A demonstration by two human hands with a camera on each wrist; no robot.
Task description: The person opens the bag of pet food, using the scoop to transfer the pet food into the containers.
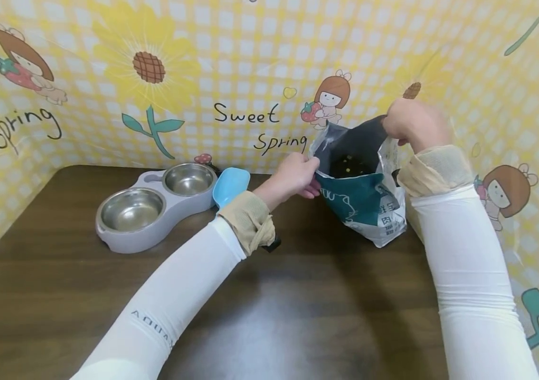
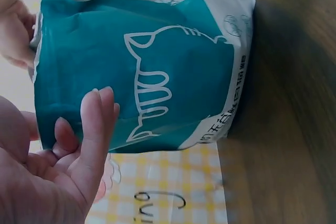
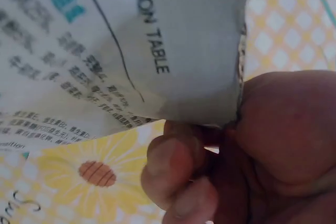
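A teal and white pet food bag [image 1: 352, 203] stands with its top open, and dark kibble [image 1: 345, 167] with a few pale bits shows inside. My left hand [image 1: 296, 177] pinches the left side of the bag's rim. In the left wrist view, some fingers of that hand [image 2: 79, 166] lie across the teal front, below a white animal outline. At the rim's far right, my right hand [image 1: 416, 124] grips the edge and holds it up. The right wrist view shows the printed back of the bag [image 3: 194, 51] pinched between thumb and curled fingers [image 3: 170, 163].
On the left of the brown table [image 1: 269, 316] sits a grey double bowl stand [image 1: 179, 211] with two steel bowls. A blue scoop [image 1: 231, 186] leans against its right end. A yellow checked cloth [image 1: 231, 53] covers the wall behind and at the sides.
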